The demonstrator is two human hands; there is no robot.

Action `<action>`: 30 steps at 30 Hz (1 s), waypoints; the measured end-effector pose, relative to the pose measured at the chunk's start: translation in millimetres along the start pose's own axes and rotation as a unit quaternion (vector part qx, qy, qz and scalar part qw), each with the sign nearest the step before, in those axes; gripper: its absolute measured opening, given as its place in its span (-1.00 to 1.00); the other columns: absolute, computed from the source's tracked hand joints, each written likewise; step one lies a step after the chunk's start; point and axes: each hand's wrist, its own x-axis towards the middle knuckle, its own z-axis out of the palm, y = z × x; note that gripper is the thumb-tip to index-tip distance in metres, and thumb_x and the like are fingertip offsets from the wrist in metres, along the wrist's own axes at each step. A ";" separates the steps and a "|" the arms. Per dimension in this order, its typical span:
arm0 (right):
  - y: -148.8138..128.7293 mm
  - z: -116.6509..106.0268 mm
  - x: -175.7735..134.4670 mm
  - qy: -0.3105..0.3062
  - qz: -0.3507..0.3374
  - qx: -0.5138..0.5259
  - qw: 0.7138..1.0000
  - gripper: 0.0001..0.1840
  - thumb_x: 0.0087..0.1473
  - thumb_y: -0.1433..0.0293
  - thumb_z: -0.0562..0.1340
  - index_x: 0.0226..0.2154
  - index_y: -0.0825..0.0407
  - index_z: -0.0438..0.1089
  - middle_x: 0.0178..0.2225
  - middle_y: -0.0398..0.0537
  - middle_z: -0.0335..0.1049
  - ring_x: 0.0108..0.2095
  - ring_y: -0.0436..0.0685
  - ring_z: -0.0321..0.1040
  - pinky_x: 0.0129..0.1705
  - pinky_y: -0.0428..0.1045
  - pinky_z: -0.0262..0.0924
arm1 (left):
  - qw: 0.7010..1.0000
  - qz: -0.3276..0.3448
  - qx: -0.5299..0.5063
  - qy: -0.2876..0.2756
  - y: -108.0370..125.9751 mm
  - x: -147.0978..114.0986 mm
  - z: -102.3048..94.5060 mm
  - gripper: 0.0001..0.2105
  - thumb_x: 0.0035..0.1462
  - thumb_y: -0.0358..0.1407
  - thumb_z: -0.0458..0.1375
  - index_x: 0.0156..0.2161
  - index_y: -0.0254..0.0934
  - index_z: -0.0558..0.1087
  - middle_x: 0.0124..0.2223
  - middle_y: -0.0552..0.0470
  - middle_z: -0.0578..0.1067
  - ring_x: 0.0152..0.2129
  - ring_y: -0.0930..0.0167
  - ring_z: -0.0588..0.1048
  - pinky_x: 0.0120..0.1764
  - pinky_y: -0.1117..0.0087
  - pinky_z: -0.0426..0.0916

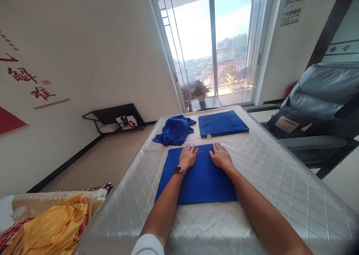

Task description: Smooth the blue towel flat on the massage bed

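Observation:
A blue towel (202, 184), folded into a flat rectangle, lies in front of me on a silver quilted table cover (269, 180). My left hand (188, 157) rests flat near its far edge, fingers stretched out, with a watch on the wrist. Level with it on the right side, my right hand (221, 155) also presses flat, palm down. Behind them sits a folded blue towel (223, 124) with a small white tag. To its left is a crumpled blue towel (176, 130) in a loose heap.
Yellow cloth (54, 225) is heaped on a surface at lower left. A grey recliner (319, 97) holding a dark bag (290, 122) stands on the right. Beyond the table are a potted plant (199, 90) and a sliding glass door (190, 34). A black rack (117, 114) is by the left wall.

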 end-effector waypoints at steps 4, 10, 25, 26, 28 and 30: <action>1.6 1.3 1.7 -0.007 0.000 0.001 1.000 -0.25 0.33 0.10 -0.17 0.39 0.22 -0.06 0.43 0.09 -0.17 0.42 0.15 -0.32 0.39 0.09 -0.41 | 0.996 -0.085 0.029 -0.004 -67.8 -16.4 -10.8 -0.41 0.41 -0.01 -0.28 0.36 -0.30 0.14 0.39 -0.21 0.14 0.34 0.19 0.07 0.30 0.04 0.00; 2.6 3.0 3.9 -0.004 0.001 -0.017 1.000 -0.24 0.32 0.10 -0.17 0.39 0.23 -0.06 0.43 0.06 -0.16 0.41 0.15 -0.27 0.39 0.08 -0.38 | 0.992 -0.128 0.021 0.011 -95.4 -26.8 -10.9 -0.28 0.37 0.09 -0.31 0.37 -0.44 0.09 0.40 -0.28 0.09 0.34 0.19 0.08 0.33 0.15 -0.05; 3.3 1.7 7.1 -0.016 0.020 -0.028 0.999 -0.18 0.31 0.07 -0.16 0.38 0.33 -0.11 0.42 0.22 -0.21 0.42 0.21 -0.29 0.39 0.07 -0.34 | 0.987 -0.142 0.037 0.065 -84.6 -30.4 -15.1 -0.37 0.38 0.02 -0.25 0.35 -0.39 0.17 0.38 -0.21 0.16 0.34 0.20 0.09 0.32 0.13 -0.03; 3.2 2.1 6.6 -0.012 0.019 -0.026 0.999 -0.18 0.31 0.07 -0.16 0.38 0.33 -0.11 0.42 0.22 -0.20 0.41 0.21 -0.28 0.39 0.07 -0.35 | 0.985 -0.141 0.048 0.090 -82.7 -32.1 -18.2 -0.38 0.38 -0.01 -0.24 0.34 -0.41 0.17 0.38 -0.22 0.16 0.34 0.19 0.08 0.33 0.11 -0.04; 2.5 2.5 5.5 -0.004 0.018 -0.021 1.000 -0.18 0.31 0.08 -0.16 0.38 0.34 -0.11 0.42 0.22 -0.19 0.41 0.22 -0.26 0.39 0.07 -0.34 | 0.982 -0.114 0.066 0.133 -77.0 -35.0 -25.5 -0.40 0.39 -0.07 -0.22 0.33 -0.45 0.18 0.38 -0.24 0.16 0.35 0.18 0.04 0.34 0.09 -0.08; 1.3 2.1 4.5 -0.001 0.019 -0.013 1.000 -0.18 0.31 0.09 -0.16 0.38 0.36 -0.10 0.42 0.23 -0.18 0.41 0.23 -0.25 0.39 0.08 -0.33 | 0.984 -0.069 0.067 0.151 -64.4 -35.4 -32.7 -0.42 0.39 -0.10 -0.22 0.31 -0.46 0.22 0.37 -0.25 0.17 0.36 0.19 0.02 0.35 0.11 -0.11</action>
